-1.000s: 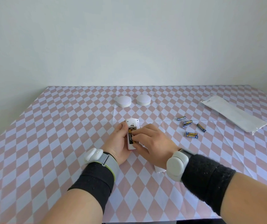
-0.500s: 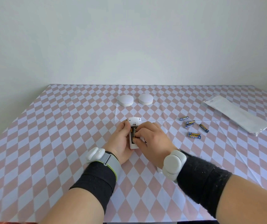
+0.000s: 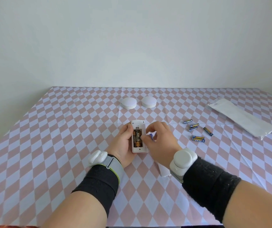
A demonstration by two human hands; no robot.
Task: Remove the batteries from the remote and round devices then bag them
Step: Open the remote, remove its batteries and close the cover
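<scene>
My left hand (image 3: 123,142) grips the white remote (image 3: 138,149), which lies back-up on the table. Its battery bay is open, and a black and gold battery (image 3: 137,138) sits inside. My right hand (image 3: 160,140) hovers at the remote's right edge with curled fingers. It pinches a small blue thing, seemingly a battery (image 3: 151,136), and one fingertip touches the bay's rim. Two white round devices (image 3: 129,103) (image 3: 149,102) stand side by side farther back. Several blue and yellow batteries (image 3: 197,139) lie loose to the right. The clear plastic bag (image 3: 240,119) lies flat at the far right.
A white cover piece (image 3: 164,170) lies on the cloth under my right wrist. The pink and white checked tablecloth (image 3: 57,137) covers the whole table, which meets a plain wall at the back.
My right hand's fingers have come out of the battery bay and shifted right, now with a blue thing between them. The black and gold battery inside is uncovered. My left hand still holds the remote.
</scene>
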